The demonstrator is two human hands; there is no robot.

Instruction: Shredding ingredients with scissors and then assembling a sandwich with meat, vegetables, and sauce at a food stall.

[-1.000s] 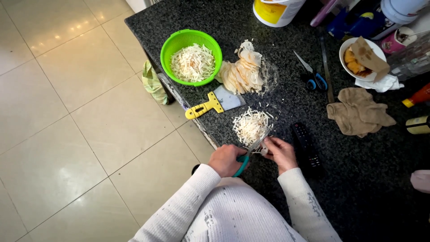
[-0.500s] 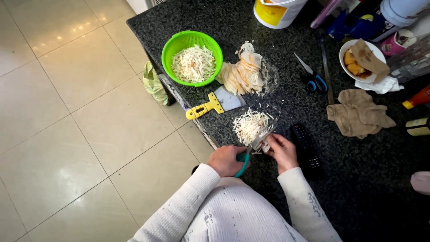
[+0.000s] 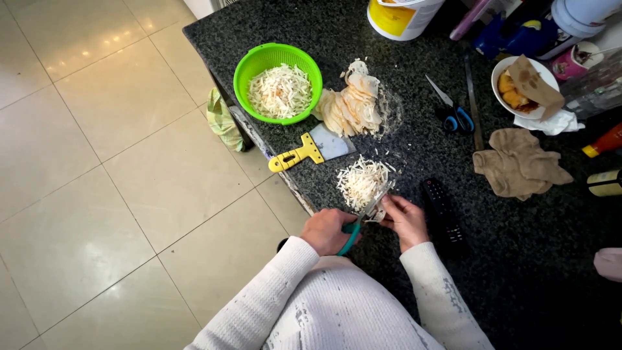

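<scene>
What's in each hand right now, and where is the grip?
The left hand grips the green-handled scissors by their handles. The right hand pinches a small pale piece at the blades; exactly where is hidden.

A dark speckled stone worktop [image 3: 492, 272] fills the right side of the view, its corner pointing toward the top left. To the left lies a floor [image 3: 97, 168] of large, pale cream tiles with thin grey joints, glossy enough to carry soft patches of reflected light near the top. A folded green cloth [image 3: 223, 120] hangs at the worktop's edge.
</scene>
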